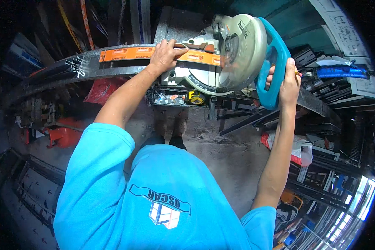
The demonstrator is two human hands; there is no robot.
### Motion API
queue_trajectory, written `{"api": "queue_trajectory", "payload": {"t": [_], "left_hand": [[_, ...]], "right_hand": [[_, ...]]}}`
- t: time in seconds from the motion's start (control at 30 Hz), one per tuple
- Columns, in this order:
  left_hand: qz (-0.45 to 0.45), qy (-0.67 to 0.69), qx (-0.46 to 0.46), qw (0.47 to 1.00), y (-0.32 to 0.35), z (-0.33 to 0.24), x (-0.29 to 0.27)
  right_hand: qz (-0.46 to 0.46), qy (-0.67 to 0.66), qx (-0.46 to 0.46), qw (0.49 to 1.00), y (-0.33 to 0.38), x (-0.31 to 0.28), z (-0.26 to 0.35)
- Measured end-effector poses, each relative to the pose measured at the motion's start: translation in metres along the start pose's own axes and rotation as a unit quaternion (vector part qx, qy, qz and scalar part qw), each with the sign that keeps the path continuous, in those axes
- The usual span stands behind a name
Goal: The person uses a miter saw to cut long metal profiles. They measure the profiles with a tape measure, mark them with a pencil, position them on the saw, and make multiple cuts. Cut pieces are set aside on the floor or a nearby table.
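Reaches forward with both forearms, slanting the left one inward. Presses on the orange strip [129, 54] with the left hand [166, 55], bending fingers over the far edge, just left of the saw [248, 50] guard. Wraps the right hand [288, 83] round the blue handle [283, 52], curling fingers through the loop. Stands at a long dark bench [100, 73], above a dusty grey floor [237, 139], near a tape measure [194, 98] and stacked metal bars.
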State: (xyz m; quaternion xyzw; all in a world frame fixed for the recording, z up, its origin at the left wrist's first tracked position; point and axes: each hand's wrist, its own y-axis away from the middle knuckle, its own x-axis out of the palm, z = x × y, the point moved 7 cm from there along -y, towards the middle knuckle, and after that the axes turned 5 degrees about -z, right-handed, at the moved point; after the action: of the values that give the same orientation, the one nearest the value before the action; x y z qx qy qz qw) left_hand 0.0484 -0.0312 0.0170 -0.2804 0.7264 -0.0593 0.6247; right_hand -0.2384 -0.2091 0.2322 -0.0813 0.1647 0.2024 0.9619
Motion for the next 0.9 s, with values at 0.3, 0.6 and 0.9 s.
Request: {"api": "queue_trajectory", "payload": {"t": [0.3, 0.6, 0.9], "left_hand": [[0.023, 0.009, -0.018, 1.000, -0.001, -0.003, -0.005], [0.007, 0.017, -0.012, 1.000, 0.000, -0.001, -0.003], [0.012, 0.008, -0.012, 1.000, -0.002, -0.003, -0.005]], "right_hand": [[-0.002, -0.005, -0.009, 1.000, 0.001, 0.000, -0.004], [-0.015, -0.005, -0.026, 1.000, 0.004, 0.001, -0.002], [-0.009, 0.003, -0.025, 1.000, 0.006, 0.000, -0.011]]}}
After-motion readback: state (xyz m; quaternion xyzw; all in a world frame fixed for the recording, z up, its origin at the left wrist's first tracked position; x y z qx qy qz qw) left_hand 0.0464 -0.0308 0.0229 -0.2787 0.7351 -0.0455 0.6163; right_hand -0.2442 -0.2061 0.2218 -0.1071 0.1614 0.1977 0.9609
